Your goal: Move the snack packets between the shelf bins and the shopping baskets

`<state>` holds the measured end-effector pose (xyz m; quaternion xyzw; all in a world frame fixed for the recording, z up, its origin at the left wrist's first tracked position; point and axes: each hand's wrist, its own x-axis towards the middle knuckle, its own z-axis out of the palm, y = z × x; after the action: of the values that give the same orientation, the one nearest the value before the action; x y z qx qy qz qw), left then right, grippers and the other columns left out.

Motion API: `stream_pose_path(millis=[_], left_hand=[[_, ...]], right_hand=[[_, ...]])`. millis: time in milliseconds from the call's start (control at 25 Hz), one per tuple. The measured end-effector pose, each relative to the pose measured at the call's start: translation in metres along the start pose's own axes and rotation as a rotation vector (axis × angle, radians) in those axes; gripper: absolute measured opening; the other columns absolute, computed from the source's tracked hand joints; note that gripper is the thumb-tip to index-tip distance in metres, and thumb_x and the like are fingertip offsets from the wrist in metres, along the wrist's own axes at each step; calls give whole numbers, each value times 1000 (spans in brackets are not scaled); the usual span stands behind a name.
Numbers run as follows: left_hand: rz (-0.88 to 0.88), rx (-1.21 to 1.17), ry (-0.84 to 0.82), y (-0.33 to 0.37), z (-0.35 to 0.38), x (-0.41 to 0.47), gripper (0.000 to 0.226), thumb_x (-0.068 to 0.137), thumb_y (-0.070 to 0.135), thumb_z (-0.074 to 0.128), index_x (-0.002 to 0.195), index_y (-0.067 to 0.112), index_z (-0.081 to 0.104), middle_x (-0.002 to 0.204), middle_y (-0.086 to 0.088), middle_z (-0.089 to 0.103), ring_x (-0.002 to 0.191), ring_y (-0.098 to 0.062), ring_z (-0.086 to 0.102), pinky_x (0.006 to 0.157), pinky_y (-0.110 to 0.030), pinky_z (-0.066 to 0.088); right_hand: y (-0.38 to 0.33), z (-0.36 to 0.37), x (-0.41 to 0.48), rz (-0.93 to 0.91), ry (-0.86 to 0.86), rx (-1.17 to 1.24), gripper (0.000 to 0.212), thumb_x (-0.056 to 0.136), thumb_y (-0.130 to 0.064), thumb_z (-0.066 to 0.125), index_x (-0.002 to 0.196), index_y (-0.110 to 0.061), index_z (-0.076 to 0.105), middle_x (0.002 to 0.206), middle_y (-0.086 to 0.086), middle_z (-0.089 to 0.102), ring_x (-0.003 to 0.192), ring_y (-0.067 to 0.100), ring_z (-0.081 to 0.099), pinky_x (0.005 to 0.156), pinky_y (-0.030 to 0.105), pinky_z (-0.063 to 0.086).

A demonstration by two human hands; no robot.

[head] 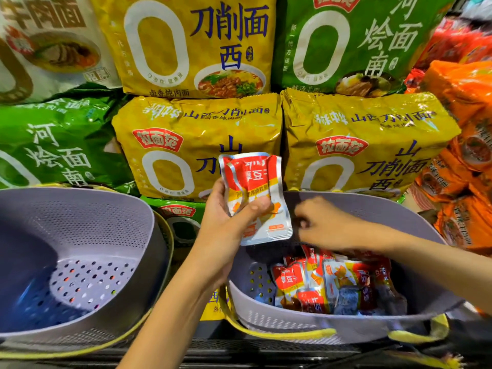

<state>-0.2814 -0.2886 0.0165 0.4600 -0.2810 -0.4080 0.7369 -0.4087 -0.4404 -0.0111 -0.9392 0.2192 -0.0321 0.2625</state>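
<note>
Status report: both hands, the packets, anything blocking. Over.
Left hand grips a red snack packet over the right basket edge. Right hand beside it, fingers curled, hold unclear. More packets piled in that basket. Nothing in the way.

Left basket [127, 209] and right basket [372, 326] sit side by side, snack packets [332, 286] piled in the right one. Noodle bags [186, 155] stacked behind both; single packet [250, 177] up over the right basket's left rim

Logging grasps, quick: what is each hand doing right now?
Left hand: holding a red-and-silver foil snack packet.
Right hand: fingers curled over the lilac-grey perforated plastic basket; whether it holds anything cannot be told.
</note>
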Motion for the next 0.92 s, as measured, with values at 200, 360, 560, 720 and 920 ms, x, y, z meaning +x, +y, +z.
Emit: stream_pose_path(millis=[200, 360, 560, 720, 920], left_hand=[[-2, -11, -39, -1, -2, 1, 50, 64, 3, 68, 111, 13, 53, 88, 0, 73, 77, -14, 70, 66, -25, 56], [-1, 6, -57, 0, -1, -1, 51, 63, 4, 67, 111, 15, 51, 87, 2, 73, 78, -12, 70, 65, -23, 54], [-42, -50, -11, 6, 1, -1, 51, 57, 3, 72, 104, 13, 55, 74, 1, 71, 63, -11, 68, 56, -22, 54], [-64, -59, 28, 7, 3, -1, 34, 68, 4, 66, 99, 13, 56, 71, 2, 71, 59, -10, 67, 54, -20, 53], [-116, -23, 23, 7, 4, 1, 21, 74, 16, 62, 94, 16, 59, 71, 3, 72, 62, -9, 68, 55, -20, 54]], right_hand=[[20, 58, 9, -90, -524, -594, 44, 79, -47, 60, 91, -4, 62, 95, 14, 64, 88, 32, 59, 73, 39, 51], [28, 69, 14, -4, -533, -518, 58, 67, -54, 67, 104, -9, 64, 106, 11, 66, 95, 29, 62, 79, 38, 53], [16, 12, 7, 33, -302, -156, 70, 62, -57, 73, 115, -14, 59, 112, 6, 65, 97, 22, 62, 84, 42, 51], [-23, -94, -25, -10, -92, 239, 27, 72, -27, 80, 87, -9, 67, 79, 7, 68, 69, 6, 61, 61, 21, 49], [-52, -109, -32, -43, -27, 672, 49, 31, -42, 92, 71, -23, 72, 70, 1, 71, 59, 8, 66, 52, 17, 53]])
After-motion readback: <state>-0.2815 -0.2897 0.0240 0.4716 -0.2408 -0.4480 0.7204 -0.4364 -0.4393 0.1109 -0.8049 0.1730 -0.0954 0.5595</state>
